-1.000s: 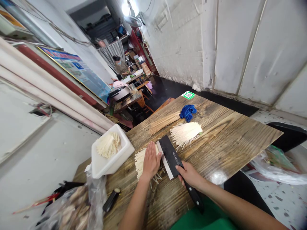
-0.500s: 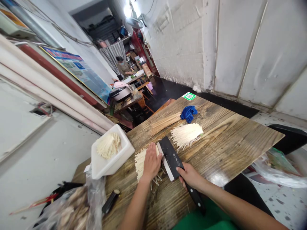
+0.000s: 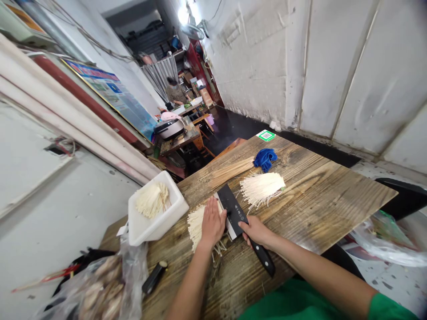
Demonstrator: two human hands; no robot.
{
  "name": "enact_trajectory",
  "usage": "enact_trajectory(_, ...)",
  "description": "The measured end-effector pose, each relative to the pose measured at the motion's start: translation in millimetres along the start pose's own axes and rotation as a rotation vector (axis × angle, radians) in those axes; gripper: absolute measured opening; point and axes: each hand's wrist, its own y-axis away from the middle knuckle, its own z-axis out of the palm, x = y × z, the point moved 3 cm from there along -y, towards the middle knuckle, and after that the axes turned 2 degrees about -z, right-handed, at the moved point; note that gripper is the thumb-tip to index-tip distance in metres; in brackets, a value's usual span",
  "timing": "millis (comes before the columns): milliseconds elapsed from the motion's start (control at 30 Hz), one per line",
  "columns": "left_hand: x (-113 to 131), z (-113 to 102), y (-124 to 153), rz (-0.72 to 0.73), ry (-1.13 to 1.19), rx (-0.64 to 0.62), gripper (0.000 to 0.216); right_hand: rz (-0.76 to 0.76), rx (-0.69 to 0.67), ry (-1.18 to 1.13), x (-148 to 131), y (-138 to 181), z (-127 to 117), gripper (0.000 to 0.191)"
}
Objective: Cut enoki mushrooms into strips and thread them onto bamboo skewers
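My left hand (image 3: 212, 224) lies flat, fingers stretched forward, on a bunch of enoki mushrooms (image 3: 196, 222) spread on the wooden table. The fingers of my right hand (image 3: 255, 231) are wrapped round the handle of a black cleaver (image 3: 233, 211). Its blade lies along the right side of the bunch, close beside my left thumb; my left hand hides the cut end there. To the right rests a second enoki bunch (image 3: 262, 186), fanned out on the wood. More enoki (image 3: 151, 200) sits inside a white plastic tub (image 3: 160, 232) at the left.
Bamboo skewers (image 3: 233, 171) lie at the table's (image 3: 333, 191) far side, a blue cloth (image 3: 265, 160) at their end. Front left are a short dark stick-like object (image 3: 154, 277) and a clear bag (image 3: 133, 275) of brownish pieces. Behind, a person (image 3: 176, 92) is at another table.
The cleaver and my right hand have shifted slightly up and left, the blade's far corner moving past my left fingertips. My left hand keeps its place on the mushrooms. The view has tilted slightly.
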Motion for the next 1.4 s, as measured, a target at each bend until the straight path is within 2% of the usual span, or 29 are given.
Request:
enact_trajectory(167,0.7,-0.2,2.6,0.035,0.031,0.015,0.06,0.017,-0.024,0.029,8.0,13.2,0.3,0.012)
enact_trajectory(400,-11.3,1.0,-1.1,-0.074,0.076,0.004,0.063,0.035,-0.018,0.068,-17.7,-21.6,19.5,0.022)
enact_trajectory(600,-15.4,1.0,1.7,-0.045,0.111,0.002,0.062,0.063,-0.054,0.079,1.8,6.5,20.8,0.016)
enact_trajectory(800,-16.2,-0.5,-2.8,-0.109,0.122,-0.05,0.068,0.079,-0.002,0.076,-17.9,-16.7,39.6,0.028)
enact_trajectory(967,-11.7,-11.6,-0.2,-0.081,0.131,-0.049,0.065,0.055,-0.001,0.058,-21.9,0.6,50.3,0.024)
enact_trajectory(1067,-9.1,-30.4,-3.3,-0.075,0.136,-0.036,0.064,-0.006,0.001,0.03,-30.7,16.1,55.0,0.015)
enact_trajectory(1133,-7.4,-51.1,-8.2,-0.068,0.124,-0.01,0.065,-0.069,-0.005,0.007,-45.0,23.5,58.8,0.012)
enact_trajectory(1300,2.2,-128.3,-23.3,-0.061,0.006,0.135,0.066,-0.241,-0.088,-0.057,-95.2,46.1,68.3,0.016)
enact_trajectory(1400,20.7,-177.7,-35.4,0.011,-0.085,0.217,0.066,-0.327,-0.129,-0.107,-122.8,63.1,67.3,0.015)
